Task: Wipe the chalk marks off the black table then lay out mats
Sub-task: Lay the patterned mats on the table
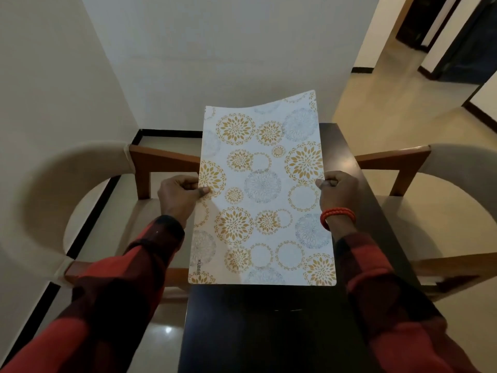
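Observation:
A white mat [262, 195] printed with gold and grey flower circles is held lengthwise above the narrow black table [258, 324]. Its far end curls upward. My left hand [178, 193] is closed on the mat's left edge, thumb on top. On the right edge, my right hand [337, 188] pinches the mat; a red cord bracelet sits on that wrist. The mat hides most of the table's far half. On the near tabletop I can make out one faint pale streak [289, 310].
A chair with wooden arms and a cream curved back [80, 200] stands left of the table. A matching chair [443, 184] stands on the right. A wall [215, 49] rises behind the table's far end. Tiled floor runs off to the right.

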